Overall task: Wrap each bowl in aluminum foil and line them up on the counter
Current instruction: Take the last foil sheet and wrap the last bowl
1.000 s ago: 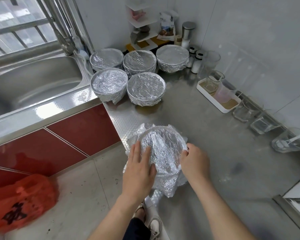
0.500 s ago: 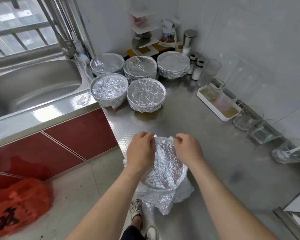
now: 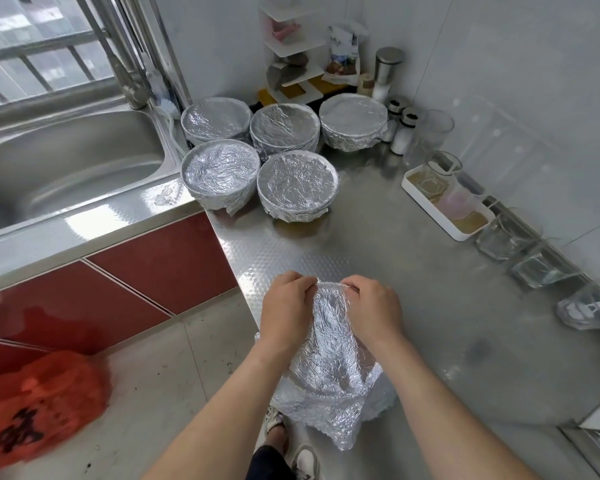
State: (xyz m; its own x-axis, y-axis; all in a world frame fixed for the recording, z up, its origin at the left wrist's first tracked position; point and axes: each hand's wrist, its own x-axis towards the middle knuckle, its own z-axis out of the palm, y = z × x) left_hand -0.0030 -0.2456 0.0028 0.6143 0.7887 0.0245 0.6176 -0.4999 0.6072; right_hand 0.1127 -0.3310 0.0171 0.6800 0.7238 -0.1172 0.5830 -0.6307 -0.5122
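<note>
The bowl (image 3: 329, 355) you are wrapping sits at the near corner of the worktop (image 3: 395, 258), close to the edge above the floor. The foil sheet (image 3: 340, 424) is stretched over its mouth and hangs toward you in a loose, crumpled skirt. Both hands are on the far rim: your left hand (image 3: 284, 310) on the left part and your right hand (image 3: 374, 311) on the right, knuckles almost meeting. The fingers (image 3: 300, 284) of each hand are curled down over the edge and pinch the foil against it, closed onto the sheet rather than laid flat. Their tips are hidden behind the rim, so you cannot tell how far under they reach. That grip looks meant to crimp the sheet round the lip so it stays put, and having two hands on the rim probably also keeps the light bowl from sliding as you press. The near side is not yet tucked, so this bowl seems roughly half done.

At the back, just beside the sink (image 3: 66, 161), three wrapped bowls (image 3: 284, 128) stand in a row with two more wrapped bowls (image 3: 298, 183) in front, packed close together. Parked there, they leave you the open front of the worktop to work on. The bare spot to the right of the front pair looks like the natural place for this one.
</note>
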